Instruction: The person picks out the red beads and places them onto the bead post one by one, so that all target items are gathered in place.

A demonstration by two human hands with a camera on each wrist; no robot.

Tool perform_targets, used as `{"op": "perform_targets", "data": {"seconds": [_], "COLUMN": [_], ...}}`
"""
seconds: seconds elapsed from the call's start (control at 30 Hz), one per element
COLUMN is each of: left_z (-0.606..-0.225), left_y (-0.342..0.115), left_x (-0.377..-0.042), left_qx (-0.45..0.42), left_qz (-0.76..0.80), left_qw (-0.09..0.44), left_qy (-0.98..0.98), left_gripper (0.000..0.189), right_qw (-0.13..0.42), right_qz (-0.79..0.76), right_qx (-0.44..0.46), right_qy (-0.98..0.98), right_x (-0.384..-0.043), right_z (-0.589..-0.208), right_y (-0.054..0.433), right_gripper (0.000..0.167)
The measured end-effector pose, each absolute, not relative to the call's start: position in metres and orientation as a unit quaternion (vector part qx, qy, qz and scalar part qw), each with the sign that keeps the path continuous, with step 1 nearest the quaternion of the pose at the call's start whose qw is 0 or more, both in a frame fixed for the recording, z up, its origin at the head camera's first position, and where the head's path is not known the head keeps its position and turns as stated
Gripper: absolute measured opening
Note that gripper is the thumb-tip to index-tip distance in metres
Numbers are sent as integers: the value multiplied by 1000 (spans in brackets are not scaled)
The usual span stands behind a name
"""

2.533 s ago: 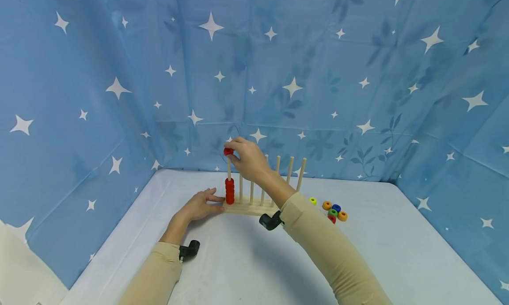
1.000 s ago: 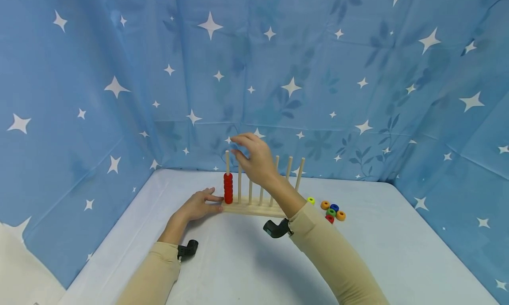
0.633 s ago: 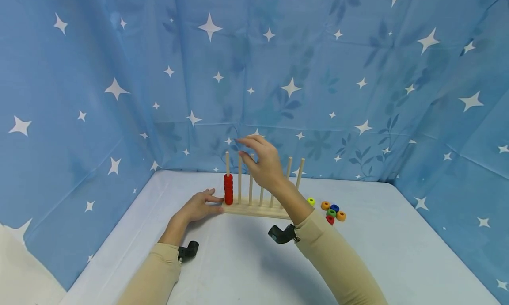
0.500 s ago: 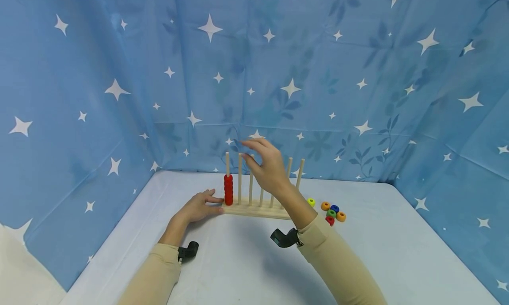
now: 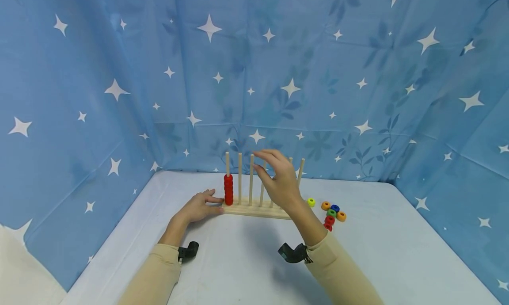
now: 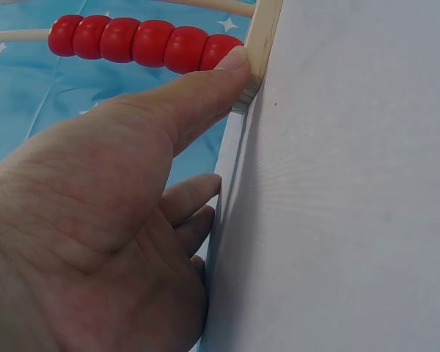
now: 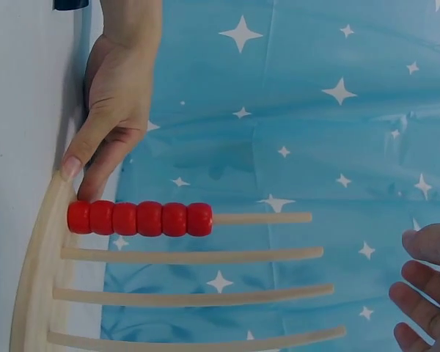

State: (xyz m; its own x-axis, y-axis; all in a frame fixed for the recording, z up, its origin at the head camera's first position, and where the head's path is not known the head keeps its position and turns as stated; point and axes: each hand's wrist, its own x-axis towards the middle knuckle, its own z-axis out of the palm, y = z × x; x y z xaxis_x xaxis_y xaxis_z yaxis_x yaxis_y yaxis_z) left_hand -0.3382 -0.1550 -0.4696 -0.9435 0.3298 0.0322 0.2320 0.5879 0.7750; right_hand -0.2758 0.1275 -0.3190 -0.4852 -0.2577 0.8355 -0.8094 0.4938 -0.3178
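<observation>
While the left hand (image 5: 199, 206) pinches a six-bead rack (image 5: 254, 211), perhaps seven loose beads (image 5: 332, 214) lie near the relaxed, empty right hand (image 5: 282, 181).

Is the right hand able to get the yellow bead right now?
Probably yes. The right hand looks empty, and the yellow bead lies on the table near its wrist, with no other bead touching it. It would likely just have to come back and down.

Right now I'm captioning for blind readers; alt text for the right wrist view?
Six red beads sit on one peg of a wooden rack, its end held by the left hand. The right hand is empty; starry curtain behind.
</observation>
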Motion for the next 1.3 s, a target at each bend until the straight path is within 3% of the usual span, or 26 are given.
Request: {"op": "perform_targets", "data": {"seconds": [0.6,1.3], "left_z": [-469,-467], "left_y": [-156,-156], "left_x": [-337,-336], "left_qx": [160,167], "left_qz": [429,429], "left_qw": [56,54], "left_qy": [887,886], "left_gripper": [44,44], "right_qw": [370,367], "right_qz": [385,388], "right_qx": [310,279], "right_qy": [-787,-798], "right_x": [-270,-270], "right_z": [-352,-347], "right_y": [151,187], "right_gripper": [30,33]}}
